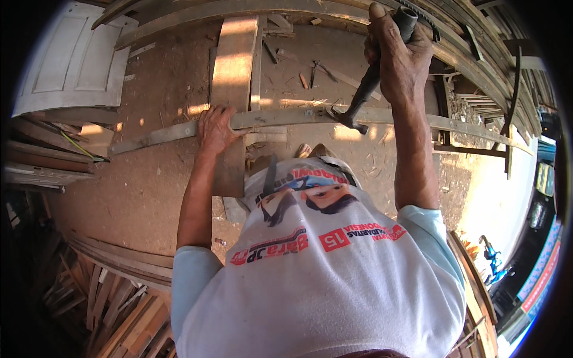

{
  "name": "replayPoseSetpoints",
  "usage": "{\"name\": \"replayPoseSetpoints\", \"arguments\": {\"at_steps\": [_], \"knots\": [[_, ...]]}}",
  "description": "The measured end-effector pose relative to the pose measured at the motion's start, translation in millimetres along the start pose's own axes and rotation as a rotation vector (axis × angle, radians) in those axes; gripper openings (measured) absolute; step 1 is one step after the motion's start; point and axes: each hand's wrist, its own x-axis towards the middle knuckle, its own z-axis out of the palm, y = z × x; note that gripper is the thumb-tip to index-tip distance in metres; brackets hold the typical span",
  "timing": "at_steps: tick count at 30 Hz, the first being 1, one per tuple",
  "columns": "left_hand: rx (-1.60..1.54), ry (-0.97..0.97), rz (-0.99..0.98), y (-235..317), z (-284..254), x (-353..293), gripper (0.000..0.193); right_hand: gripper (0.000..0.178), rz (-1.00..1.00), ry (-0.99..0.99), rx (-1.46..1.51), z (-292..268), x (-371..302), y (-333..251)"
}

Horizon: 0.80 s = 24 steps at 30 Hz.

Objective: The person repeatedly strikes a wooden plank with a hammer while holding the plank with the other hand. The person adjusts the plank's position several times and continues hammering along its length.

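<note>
A long, narrow wooden batten lies crosswise in front of me, over a wider plank that runs away from me. My left hand grips the batten where it crosses this plank, fingers over its far edge. Raised at the upper right, my right hand is closed round the handle of a dark claw hammer. The hammer's head hangs down at the batten, its claw by the wood's surface. Whether the claw holds a nail is too small to tell.
Pincers and a dark slim tool lie on the dirt floor among wood scraps. A white panelled door leans at the far left. Timber stacks stand at the far right, with more boards at the near left.
</note>
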Motion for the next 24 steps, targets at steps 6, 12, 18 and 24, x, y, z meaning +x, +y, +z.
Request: {"name": "replayPoseSetpoints", "arguments": {"at_steps": [6, 12, 18, 24], "knots": [[0.009, -0.059, -0.009, -1.0, 2.2, 2.6, 0.073, 0.027, -0.096, -0.312, 0.471, -53.6, -42.9, -8.7], [-0.013, -0.033, 0.029, -4.6, 5.6, 4.5, 0.071, 0.025, -0.252, -0.25, -0.117, -6.9, -53.3, -19.4], [-0.007, 0.008, 0.064, 2.9, 4.2, 6.4, 0.064, 0.027, -0.121, -0.21, 0.309, -58.2, -36.0, -10.9], [-0.006, 0.01, 0.082, 3.7, 11.6, -0.4, 0.067, 0.021, -0.255, -0.184, 0.07, -23.5, -50.7, -13.6]]}}
